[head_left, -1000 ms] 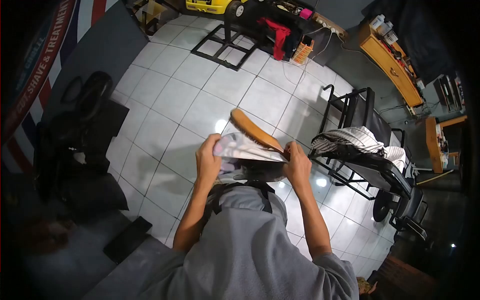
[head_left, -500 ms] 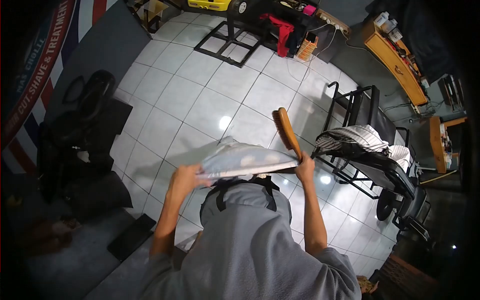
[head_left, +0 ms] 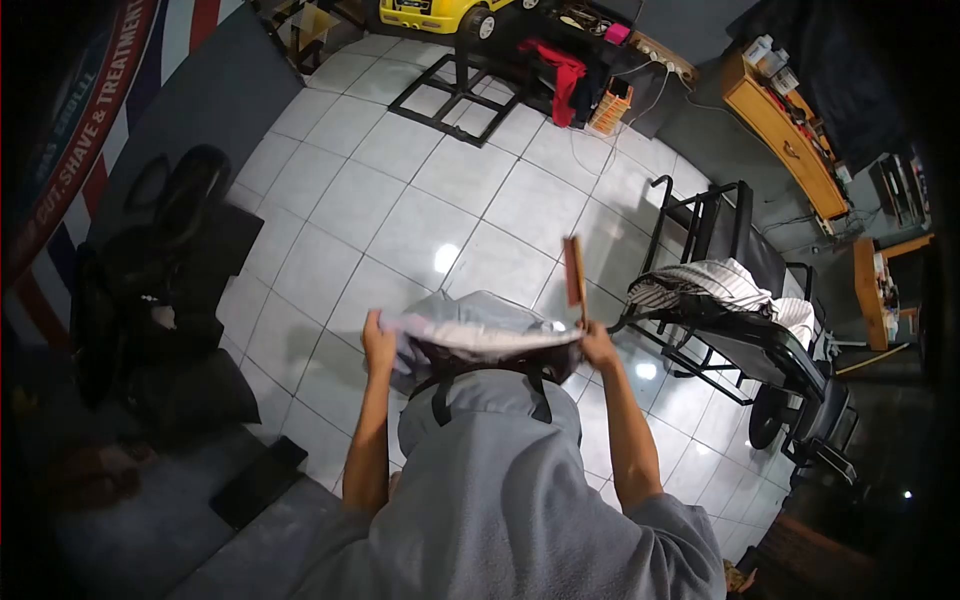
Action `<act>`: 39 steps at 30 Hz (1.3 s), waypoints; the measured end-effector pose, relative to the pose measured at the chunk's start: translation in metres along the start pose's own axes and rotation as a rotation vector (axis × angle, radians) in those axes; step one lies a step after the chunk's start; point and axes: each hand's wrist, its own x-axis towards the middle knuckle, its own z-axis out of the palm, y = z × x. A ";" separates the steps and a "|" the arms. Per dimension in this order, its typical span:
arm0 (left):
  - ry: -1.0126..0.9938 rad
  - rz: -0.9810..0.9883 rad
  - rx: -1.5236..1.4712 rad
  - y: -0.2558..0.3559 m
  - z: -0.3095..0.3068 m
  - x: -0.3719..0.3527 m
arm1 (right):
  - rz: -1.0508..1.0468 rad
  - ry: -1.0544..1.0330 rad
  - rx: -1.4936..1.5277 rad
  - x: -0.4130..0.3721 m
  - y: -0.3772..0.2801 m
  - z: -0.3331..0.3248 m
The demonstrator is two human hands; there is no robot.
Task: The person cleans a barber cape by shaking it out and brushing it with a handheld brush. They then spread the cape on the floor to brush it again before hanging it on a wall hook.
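A light grey cloth (head_left: 482, 312) with a pale edge is stretched between my hands, just in front of my waist. My left hand (head_left: 378, 345) is closed on its left end. At the other end, my right hand (head_left: 598, 346) grips the cloth's corner together with the handle of a wooden brush (head_left: 574, 272). The brush points up and away from me, its bristles facing left. Motion blurs the cloth, and its underside is mostly hidden.
A black barber chair (head_left: 740, 340) with a striped cloth (head_left: 700, 285) over it stands on the right. Ahead on the tiled floor (head_left: 420, 215) is a black metal frame (head_left: 455, 100). Beyond it are a yellow toy car (head_left: 430, 14) and an orange basket (head_left: 610, 108). A wooden drawer shelf (head_left: 785, 140) hangs at upper right.
The cloth has swung and now sags between the hands, its pale edge curved. My left hand has risen slightly; the right has dropped a little, and the brush has turned more upright.
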 end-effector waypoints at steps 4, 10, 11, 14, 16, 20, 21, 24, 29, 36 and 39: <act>0.135 0.246 0.152 0.142 -0.044 0.084 | -0.356 0.430 -0.036 0.006 -0.152 -0.017; 0.420 0.628 0.094 0.263 -0.151 0.045 | -1.154 0.725 0.202 -0.067 -0.231 -0.065; 0.457 0.795 0.137 0.250 -0.149 0.039 | -1.176 0.706 0.350 -0.077 -0.225 -0.063; 0.182 0.711 0.112 0.169 -0.101 0.007 | -1.084 0.798 -0.373 -0.067 -0.157 -0.047; -0.181 0.486 0.211 0.100 -0.057 -0.018 | -0.611 0.592 -0.406 -0.032 -0.029 -0.028; -0.964 0.135 0.686 -0.078 -0.041 -0.081 | 0.206 -0.215 -0.728 -0.054 0.046 0.008; -0.807 0.170 0.561 -0.083 -0.049 -0.086 | 0.144 -0.284 -0.683 -0.066 0.046 0.007; -0.616 -0.170 0.556 -0.004 -0.052 -0.027 | -0.251 0.149 -0.618 -0.034 0.064 -0.002; 0.109 0.185 -0.132 0.146 -0.043 0.051 | -0.627 0.702 -0.366 -0.023 -0.129 -0.015; 0.360 0.757 -0.175 0.225 -0.088 0.033 | -1.136 0.903 0.246 -0.080 -0.200 -0.037; -0.178 0.522 0.027 0.178 -0.066 0.018 | -0.791 0.899 -0.347 -0.061 -0.109 -0.034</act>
